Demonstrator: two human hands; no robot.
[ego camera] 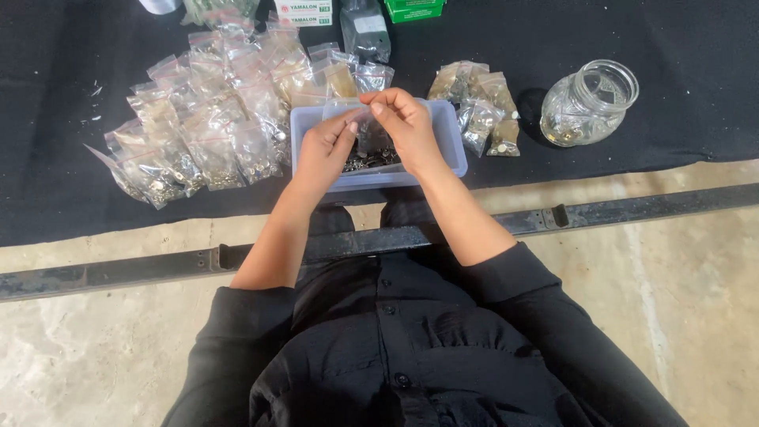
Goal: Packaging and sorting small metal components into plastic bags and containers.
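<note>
Small clear plastic bag [365, 130] sat between your two hands, held up directly over the pale blue plastic tub [455, 150] on the black cloth [680, 134]. Your left hand [324, 150] had its thumb and fingers closed on the bag's left edge, and your right hand [407, 126] pinched its top edge between thumb and forefinger, the other fingers curled loosely. Both grips were tight on the bag, with no gap showing at the fingertips. What the bag held was too small to tell.

Below the bag, inside the tub, lay a heap of small dark metal pieces [368, 162]. To your left, a wide spread of filled clear bags [205, 119] covered the cloth, touching and overlapping one another. To your right of the tub, a smaller cluster of filled bags [478, 103] lay just beside it. Further right stood a clear glass jar [587, 103], tilted, with small pieces in its bottom. At the far edge of the cloth were a white box [304, 12], a green box [415, 8] and a dark pouch [364, 32]. A dark metal rail [632, 209] ran across the concrete floor near your knees.
</note>
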